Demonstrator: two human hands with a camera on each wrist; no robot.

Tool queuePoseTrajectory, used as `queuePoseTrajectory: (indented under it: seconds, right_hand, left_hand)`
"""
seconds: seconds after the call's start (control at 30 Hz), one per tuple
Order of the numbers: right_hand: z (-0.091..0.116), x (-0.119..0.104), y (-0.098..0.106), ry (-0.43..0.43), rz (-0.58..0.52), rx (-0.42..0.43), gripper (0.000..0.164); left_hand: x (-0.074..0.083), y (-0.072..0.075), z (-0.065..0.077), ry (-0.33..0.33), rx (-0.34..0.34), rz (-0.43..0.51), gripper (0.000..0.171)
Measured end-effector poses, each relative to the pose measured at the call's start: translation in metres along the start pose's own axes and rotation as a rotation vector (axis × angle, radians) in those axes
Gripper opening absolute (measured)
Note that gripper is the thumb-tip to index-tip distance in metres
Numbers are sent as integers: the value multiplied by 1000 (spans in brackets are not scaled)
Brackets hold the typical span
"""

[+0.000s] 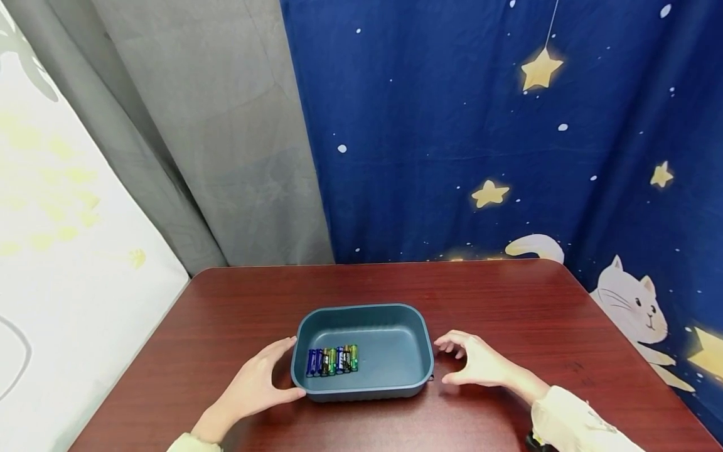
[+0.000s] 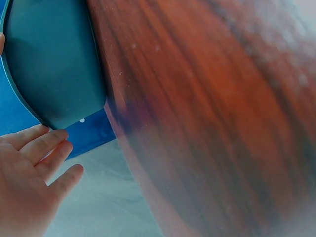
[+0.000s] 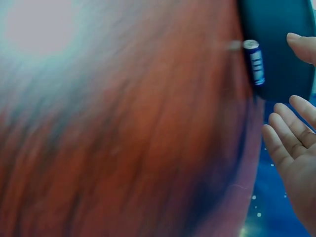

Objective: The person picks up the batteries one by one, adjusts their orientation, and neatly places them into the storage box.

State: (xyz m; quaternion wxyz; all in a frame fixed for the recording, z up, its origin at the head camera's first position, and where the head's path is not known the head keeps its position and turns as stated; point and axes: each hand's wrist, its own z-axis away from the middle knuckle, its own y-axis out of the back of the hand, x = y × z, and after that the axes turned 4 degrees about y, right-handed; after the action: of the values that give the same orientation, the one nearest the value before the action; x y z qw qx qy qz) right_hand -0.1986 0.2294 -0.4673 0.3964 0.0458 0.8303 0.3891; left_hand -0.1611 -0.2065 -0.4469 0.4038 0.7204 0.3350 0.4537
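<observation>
A blue-grey rectangular tray point(image 1: 390, 370) with rounded corners sits on the table in the head view. Inside it, towards the left, several AA-style batteries point(image 1: 332, 361) stand side by side in a row, in blue, green and dark wraps. My left hand point(image 1: 254, 383) spans the tray's left end, fingertips and thumb touching the rim. To the right of the tray, my right hand point(image 1: 477, 361) hovers with loosely bent fingers, holding nothing. One blue and silver battery point(image 3: 254, 63) lies outside against the tray's wall in the right wrist view; the head view mostly hides it.
The dark red wooden table point(image 1: 237, 314) spreads around the tray. Behind it hang a grey curtain point(image 1: 226, 125) and a blue curtain point(image 1: 418, 125) printed with stars and a cat. A white patterned cloth point(image 1: 73, 251) hangs at the left.
</observation>
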Motion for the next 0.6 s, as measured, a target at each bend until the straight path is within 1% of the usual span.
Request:
queuePoseTrajectory:
  seconds: [0.23, 0.47, 0.6]
  right_hand:
    - [-1, 10, -6, 67, 71, -39, 49]
    - [-8, 11, -9, 77, 99, -72, 48]
    - [-14, 13, -9, 103, 135, -75, 44]
  left_hand:
    - [1, 1, 0, -4, -1, -8, 90]
    - [1, 1, 0, 2, -10, -12, 90]
    - [1, 1, 0, -3, 5, -16, 89]
